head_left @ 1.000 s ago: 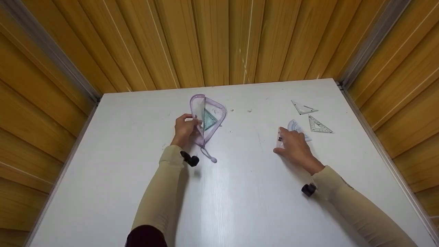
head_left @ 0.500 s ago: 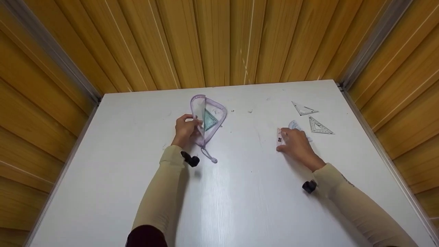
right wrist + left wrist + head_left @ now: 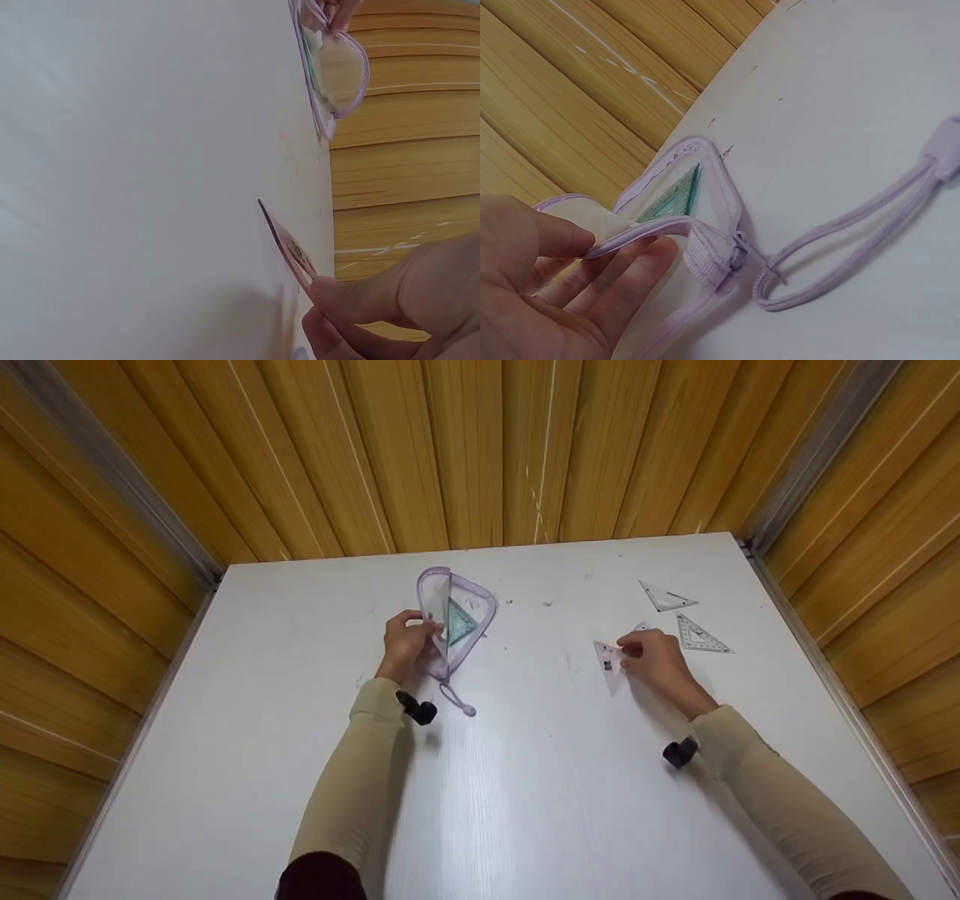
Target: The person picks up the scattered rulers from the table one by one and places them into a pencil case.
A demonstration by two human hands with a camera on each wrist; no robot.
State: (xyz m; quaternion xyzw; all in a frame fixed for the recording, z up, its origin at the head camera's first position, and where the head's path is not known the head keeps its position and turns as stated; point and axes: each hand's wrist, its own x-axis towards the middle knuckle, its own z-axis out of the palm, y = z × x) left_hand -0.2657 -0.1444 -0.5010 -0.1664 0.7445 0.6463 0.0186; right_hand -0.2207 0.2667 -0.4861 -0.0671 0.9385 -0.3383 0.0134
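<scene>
1. Head view: nearest are two beige sleeves [image 3: 337,787] stretched over a white surface [image 3: 540,810], the left one ending in a dark maroon band [image 3: 321,876] at the bottom edge. A small black device [image 3: 680,752] sits at each wrist.
2. Past the left wrist, a lilac cord loop [image 3: 452,695] with a rounded end lies on the surface, joined to the near end of a lilac-edged pouch [image 3: 490,615].
3. Beside that pouch, on its left, the left hand [image 3: 405,645] pinches the edge of a see-through flap [image 3: 435,592]; the left wrist view shows the thumb above and the fingers [image 3: 634,274] below. The flap stands lifted.
4. Inside the pouch lies a green set square [image 3: 466,624], partly covered by the flap.
5. Well apart, to the right, the right hand [image 3: 660,664] holds a pinkish clear set square [image 3: 607,663] between thumb and fingertips. The piece is tilted, with dark printing on it (whether its lower corner touches the surface, I cannot tell).
6. Just behind that hand, a bit of a pale, rounded plastic piece [image 3: 642,626] shows; most of it is hidden.
7. Farther right lies a clear set square [image 3: 701,639] with dark markings, and just beyond it another clear triangle [image 3: 666,600].
8. Last comes a wall of wood-look panels [image 3: 480,450].
</scene>
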